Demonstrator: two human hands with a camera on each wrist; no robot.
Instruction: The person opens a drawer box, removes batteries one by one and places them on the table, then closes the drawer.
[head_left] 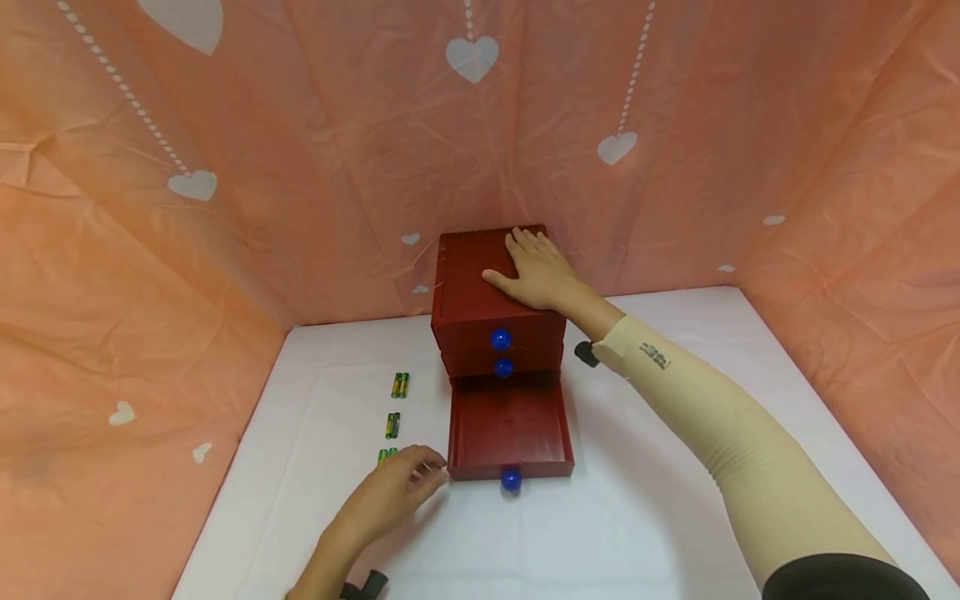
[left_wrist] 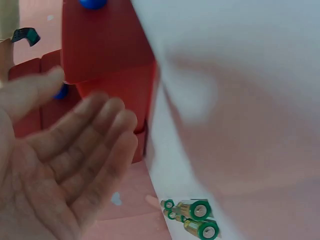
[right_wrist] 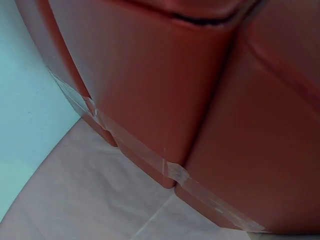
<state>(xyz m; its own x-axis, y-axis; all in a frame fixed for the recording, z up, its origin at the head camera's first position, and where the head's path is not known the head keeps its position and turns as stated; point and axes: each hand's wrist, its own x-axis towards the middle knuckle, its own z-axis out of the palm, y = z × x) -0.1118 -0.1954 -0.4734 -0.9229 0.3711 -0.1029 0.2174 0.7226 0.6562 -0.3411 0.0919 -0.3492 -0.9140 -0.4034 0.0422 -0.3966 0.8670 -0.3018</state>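
A dark red chest of drawers [head_left: 472,279] with blue ball knobs stands at the back of the white table. Its lowest drawer [head_left: 510,429] is pulled out, and nothing shows inside. My right hand [head_left: 536,271] rests on the top of the chest with its fingers spread. Close to the front left corner of that drawer is my left hand [head_left: 390,492], its fingers loosely extended and holding nothing; in the left wrist view the palm [left_wrist: 45,185] is bare. Whether its fingertips touch the drawer, I cannot tell. The right wrist view shows the chest's side [right_wrist: 145,90], not the hand.
Green and gold batteries lie in pairs left of the chest: a far pair [head_left: 401,385], a middle pair [head_left: 392,425] and a near pair [head_left: 386,455] partly behind my left hand. Pink cloth walls [head_left: 337,167] with white hearts enclose the white table [head_left: 645,517].
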